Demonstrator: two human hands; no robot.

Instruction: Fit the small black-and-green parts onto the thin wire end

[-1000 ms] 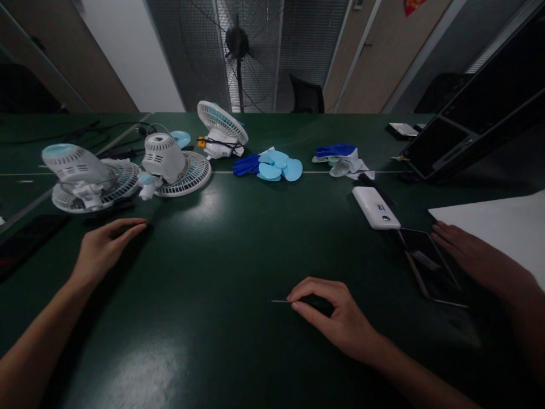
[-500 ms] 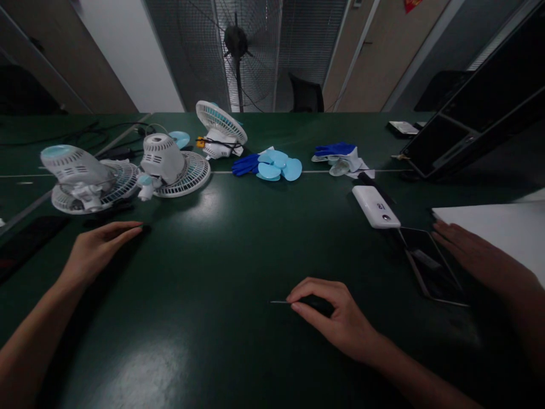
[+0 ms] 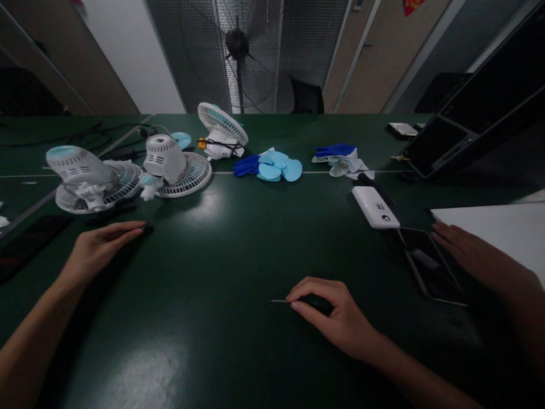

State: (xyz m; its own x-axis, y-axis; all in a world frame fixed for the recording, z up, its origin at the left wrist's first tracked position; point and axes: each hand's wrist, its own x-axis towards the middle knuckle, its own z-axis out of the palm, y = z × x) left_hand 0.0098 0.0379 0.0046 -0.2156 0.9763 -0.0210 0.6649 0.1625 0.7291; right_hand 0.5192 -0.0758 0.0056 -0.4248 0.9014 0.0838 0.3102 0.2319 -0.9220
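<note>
My right hand (image 3: 334,315) is closed around the dark handle of a screwdriver (image 3: 317,304), resting low over the table. Its thin metal shaft points left. At the left, my left hand (image 3: 102,244) pinches its thumb and fingers together at a small dark piece (image 3: 148,228) that is too dim to name. Just beyond that hand lie two white fan heads with grilles, one fan (image 3: 91,179) at the far left and another fan (image 3: 166,165) beside it. A third small fan (image 3: 221,133) leans farther back.
A light-blue fan blade (image 3: 279,166) lies by a blue glove (image 3: 246,165); more gloves (image 3: 340,156) are to its right. A white device (image 3: 375,207) and a tablet-like panel (image 3: 432,264) lie right. Another person's hand (image 3: 472,250) rests near white paper (image 3: 502,227).
The view has shifted very slightly. Both my hands keep almost the same place and grip, and the other person's hand stays put.
</note>
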